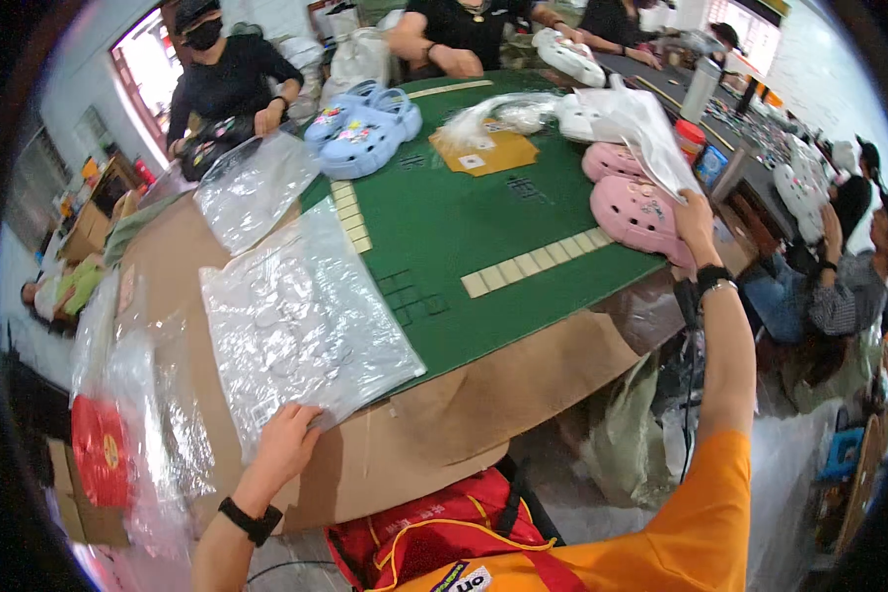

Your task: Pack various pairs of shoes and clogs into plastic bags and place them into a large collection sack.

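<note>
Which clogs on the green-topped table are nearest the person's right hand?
The pink, holed, round-toed clogs, just beside the right hand; the light-blue clogs and white clogs are farther off.

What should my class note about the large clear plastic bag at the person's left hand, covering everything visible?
The clear plastic bag looks thin, shiny and roughly rectangular, with creases and bright reflections. It lies slanted and fairly flat, partly on the brown tabletop, partly on the green mat. The left hand is at its near edge. Whether anything is inside is unclear.
</note>
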### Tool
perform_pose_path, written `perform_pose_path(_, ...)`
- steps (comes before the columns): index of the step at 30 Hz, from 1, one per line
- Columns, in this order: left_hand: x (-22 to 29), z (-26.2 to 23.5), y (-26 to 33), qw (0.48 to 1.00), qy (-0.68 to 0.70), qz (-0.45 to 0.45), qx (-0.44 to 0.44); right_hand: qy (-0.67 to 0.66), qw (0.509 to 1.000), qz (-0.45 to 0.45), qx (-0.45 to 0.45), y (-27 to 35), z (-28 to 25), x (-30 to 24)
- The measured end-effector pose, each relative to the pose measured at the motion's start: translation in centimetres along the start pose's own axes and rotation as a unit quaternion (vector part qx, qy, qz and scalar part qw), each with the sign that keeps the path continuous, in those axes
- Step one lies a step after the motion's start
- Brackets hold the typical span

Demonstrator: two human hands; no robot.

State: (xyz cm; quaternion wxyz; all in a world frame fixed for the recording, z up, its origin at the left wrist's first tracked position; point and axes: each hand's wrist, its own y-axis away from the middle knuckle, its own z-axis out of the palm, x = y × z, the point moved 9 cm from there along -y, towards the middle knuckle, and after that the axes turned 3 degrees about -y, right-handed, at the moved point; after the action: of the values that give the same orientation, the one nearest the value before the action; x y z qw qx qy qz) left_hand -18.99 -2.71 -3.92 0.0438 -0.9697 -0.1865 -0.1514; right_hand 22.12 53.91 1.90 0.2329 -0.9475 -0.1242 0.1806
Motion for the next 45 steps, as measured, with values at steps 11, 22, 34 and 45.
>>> perform_pose_path(11,0.5,1.3,-0.5,0.994,-0.065,0.088,0.023,-0.023,0.996,0.001,0.092,4.7,-4.9,-8.1)
perform_pose_path(22,-2.1,-0.8,1.0,0.992,-0.119,0.032,0.006,-0.222,0.928,-0.287,-0.090,4.4,4.3,-34.3)
perform_pose_path(34,-8.7,3.0,5.1,0.983,-0.072,-0.055,-0.160,-0.273,0.907,-0.286,-0.148,-1.6,19.4,-54.2)
perform_pose_path(45,-8.8,1.8,4.5,0.987,-0.072,-0.046,-0.137,-0.088,0.950,-0.205,-0.219,-3.7,20.8,-55.4)
